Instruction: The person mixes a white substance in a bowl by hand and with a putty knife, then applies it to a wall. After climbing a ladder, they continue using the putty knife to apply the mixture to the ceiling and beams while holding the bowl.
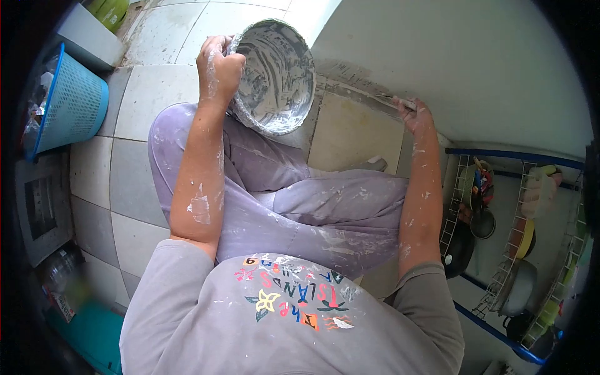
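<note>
My left hand is closed on the rim of a round bucket, tilted so that its inside faces me. White, plaster-like paste is smeared over the bucket's inner wall and bottom. My right hand grips a slim, paste-smeared tool that looks like a putty knife, its far end close to the foot of the wall. The blade is too small to make out clearly. Both forearms carry white splashes.
Right of me stands a blue-framed rack with pans and kitchenware. On the left are a blue plastic basket and a teal object. My bent legs rest on the tiled floor. A dark smudged strip runs along the wall's base.
</note>
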A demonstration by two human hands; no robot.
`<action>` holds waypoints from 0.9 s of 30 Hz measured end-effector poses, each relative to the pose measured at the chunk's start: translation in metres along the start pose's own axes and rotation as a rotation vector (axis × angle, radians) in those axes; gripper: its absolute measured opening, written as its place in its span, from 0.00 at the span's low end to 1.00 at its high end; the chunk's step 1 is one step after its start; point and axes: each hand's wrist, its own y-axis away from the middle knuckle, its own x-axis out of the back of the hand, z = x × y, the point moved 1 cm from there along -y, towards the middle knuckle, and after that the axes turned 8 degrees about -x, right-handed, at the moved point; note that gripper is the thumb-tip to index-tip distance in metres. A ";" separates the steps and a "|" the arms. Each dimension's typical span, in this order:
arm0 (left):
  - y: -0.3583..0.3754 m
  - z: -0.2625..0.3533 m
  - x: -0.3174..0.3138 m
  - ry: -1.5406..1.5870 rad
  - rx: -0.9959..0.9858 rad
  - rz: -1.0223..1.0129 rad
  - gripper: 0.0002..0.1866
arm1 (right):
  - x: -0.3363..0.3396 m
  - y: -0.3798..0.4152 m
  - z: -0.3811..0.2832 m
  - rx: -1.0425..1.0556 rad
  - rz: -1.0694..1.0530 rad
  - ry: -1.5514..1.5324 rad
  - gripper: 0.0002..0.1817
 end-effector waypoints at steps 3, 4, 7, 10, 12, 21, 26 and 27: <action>0.002 0.001 0.000 0.017 -0.019 0.020 0.14 | -0.007 -0.004 -0.010 -0.037 -0.027 -0.118 0.20; 0.002 -0.001 -0.001 0.001 -0.042 0.026 0.14 | -0.009 -0.003 -0.009 -0.015 -0.023 -0.141 0.20; 0.000 -0.003 -0.002 -0.025 -0.073 0.028 0.14 | -0.014 0.002 -0.009 0.029 -0.046 -0.221 0.21; 0.001 -0.001 -0.001 -0.022 -0.022 0.011 0.15 | -0.015 0.008 -0.014 -0.039 -0.138 -0.341 0.23; 0.000 -0.006 -0.001 -0.025 0.000 0.006 0.15 | -0.015 0.009 -0.021 -0.160 -0.190 -0.454 0.22; -0.001 -0.007 0.000 -0.077 -0.036 0.036 0.16 | -0.005 0.010 -0.032 -0.074 -0.215 -0.337 0.22; -0.002 -0.007 0.003 -0.027 -0.015 0.055 0.14 | 0.001 0.037 -0.021 -0.023 -0.018 -0.243 0.18; -0.001 -0.008 0.003 -0.029 -0.011 0.059 0.14 | -0.001 0.045 -0.021 0.018 0.092 -0.199 0.18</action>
